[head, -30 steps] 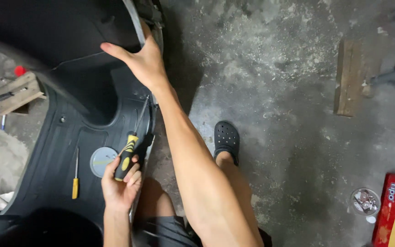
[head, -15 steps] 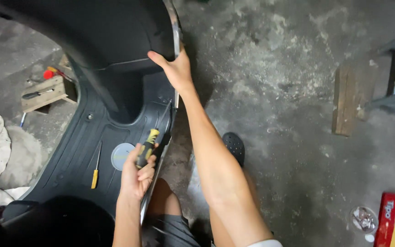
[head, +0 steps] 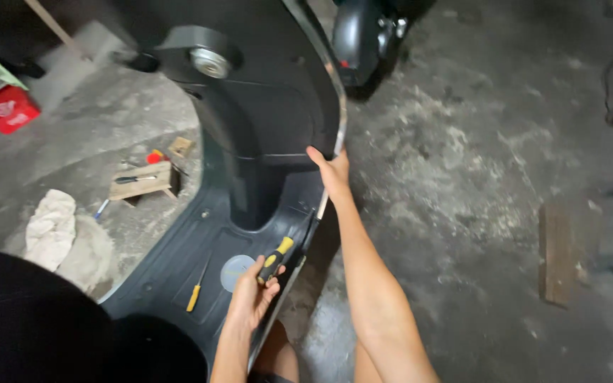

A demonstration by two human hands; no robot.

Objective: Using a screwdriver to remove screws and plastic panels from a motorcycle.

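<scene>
The left hand, in the lower centre of the frame, is clenched around a screwdriver with a black-and-yellow handle. The handle projects up and to the right out of the fist; the shaft continues toward the right edge of the dark grey plastic scooter floorboard, but its tip is too dark to make out.

The right hand, at the centre of the frame, grasps the right edge of the black scooter leg-shield panel. The fingers lie on the panel's inner face and the thumb is hidden behind the chrome edge trim. The right forearm runs from the lower edge of the frame up to this hand. The two hands are well apart, the right above the left.

On the floorboard, left of the left hand and not touching it, lies a second, thinner screwdriver with a yellow handle. A round pale-blue disc sits between this tool and the left hand, just beside the fingers.

In the left part of the frame, on the concrete floor, lie a white cloth and a wooden block carrying small tools. A red box stands in the upper left. A wooden plank lies at right.
</scene>
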